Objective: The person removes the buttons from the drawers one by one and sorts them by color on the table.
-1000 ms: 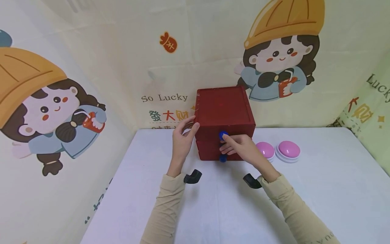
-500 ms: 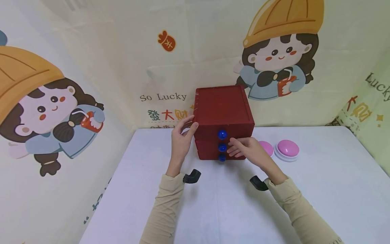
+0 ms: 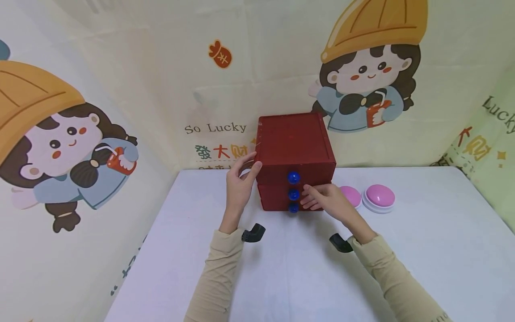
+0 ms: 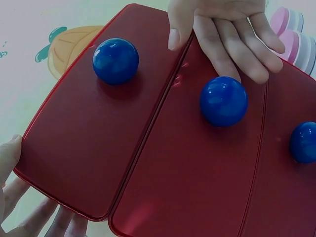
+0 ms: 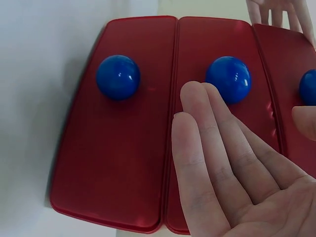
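A dark red drawer cabinet [image 3: 295, 138] stands near the back of the table. Three stacked drawer fronts face me, all flush, bearing a top blue knob [image 3: 293, 177], a middle blue knob [image 4: 223, 101] and a bottom blue knob [image 5: 118, 77]. My left hand [image 3: 240, 188] rests its thumb and fingertips against the cabinet's left front edge and side. Just right of the knobs hovers my right hand [image 3: 327, 200], holding nothing, fingers extended and gently bent. In the right wrist view its fingertips overlap the middle knob's edge; whether they touch it, I cannot tell.
Two pink push buttons on white bases, a near one [image 3: 350, 196] partly behind my right hand and a farther one [image 3: 380, 197], sit right of the cabinet. The white table [image 3: 281, 268] meets a printed cloth wall [image 3: 281, 58] behind. A black bent piece sits at each wrist.
My right hand has let go of the top knob and drawn back to the right and slightly down, uncovering the middle knob. The left hand keeps its place on the cabinet.
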Action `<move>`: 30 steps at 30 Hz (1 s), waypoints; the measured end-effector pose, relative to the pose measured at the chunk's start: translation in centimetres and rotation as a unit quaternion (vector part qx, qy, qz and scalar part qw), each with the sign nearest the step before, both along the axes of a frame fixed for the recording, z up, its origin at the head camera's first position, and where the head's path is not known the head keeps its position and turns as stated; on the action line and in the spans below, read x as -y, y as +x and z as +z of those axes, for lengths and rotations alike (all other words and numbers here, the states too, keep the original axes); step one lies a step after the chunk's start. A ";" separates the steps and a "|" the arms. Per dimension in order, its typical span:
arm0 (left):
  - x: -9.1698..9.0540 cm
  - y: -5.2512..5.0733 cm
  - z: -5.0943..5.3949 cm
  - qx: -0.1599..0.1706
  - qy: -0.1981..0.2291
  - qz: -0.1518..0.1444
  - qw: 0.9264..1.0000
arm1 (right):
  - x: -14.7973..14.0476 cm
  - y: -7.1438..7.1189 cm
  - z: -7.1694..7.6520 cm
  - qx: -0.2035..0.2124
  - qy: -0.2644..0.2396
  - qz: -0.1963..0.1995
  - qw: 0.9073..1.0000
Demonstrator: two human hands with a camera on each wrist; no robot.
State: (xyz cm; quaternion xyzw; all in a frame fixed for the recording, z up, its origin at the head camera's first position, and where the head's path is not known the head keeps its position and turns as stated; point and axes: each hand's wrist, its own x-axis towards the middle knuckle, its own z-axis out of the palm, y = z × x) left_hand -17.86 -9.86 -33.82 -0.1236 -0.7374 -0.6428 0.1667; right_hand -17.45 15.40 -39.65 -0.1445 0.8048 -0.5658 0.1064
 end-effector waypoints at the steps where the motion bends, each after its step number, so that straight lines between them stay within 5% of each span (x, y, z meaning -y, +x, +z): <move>1: 0.0 0.0 0.0 0.001 0.000 0.001 1.000 | 0.1 -0.1 -0.2 0.001 -0.003 0.001 1.000; 30: 0.0 -0.1 -0.1 -0.009 -0.002 -0.001 1.000 | 2.7 -0.8 -2.3 0.006 0.004 0.008 1.000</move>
